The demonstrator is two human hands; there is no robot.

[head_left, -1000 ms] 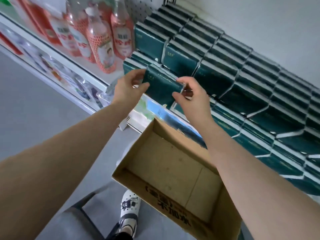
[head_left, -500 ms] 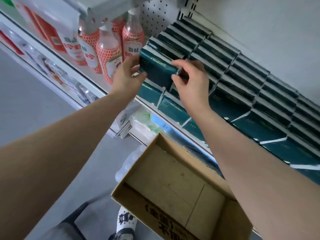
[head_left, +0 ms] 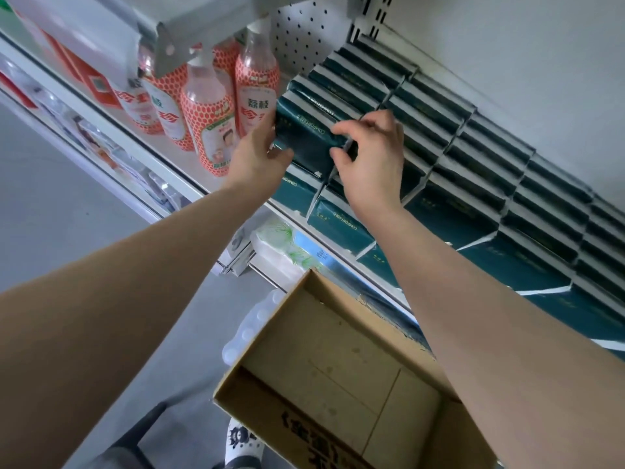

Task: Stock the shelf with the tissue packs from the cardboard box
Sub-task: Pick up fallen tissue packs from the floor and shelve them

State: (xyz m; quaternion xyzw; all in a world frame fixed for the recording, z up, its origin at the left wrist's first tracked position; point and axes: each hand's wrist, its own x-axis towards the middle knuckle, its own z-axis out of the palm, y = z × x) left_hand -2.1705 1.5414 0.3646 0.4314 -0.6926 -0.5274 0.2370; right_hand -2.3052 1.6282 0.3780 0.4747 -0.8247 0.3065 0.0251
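Bottles (head_left: 203, 120) with red-dotted labels stand at the left of the shelf (head_left: 189, 174). Just beside them the left hand (head_left: 255, 154) grips the left end of a dark green tissue pack (head_left: 309, 133), thumb curled across its front. The pack sits on top of the leftmost stack on the shelf. The right hand (head_left: 370, 154) pinches its right end with bent fingers. Rows of matching stocked packs (head_left: 473, 157) run rightward. Below, the cardboard box (head_left: 338, 350) shows its bare bottom.
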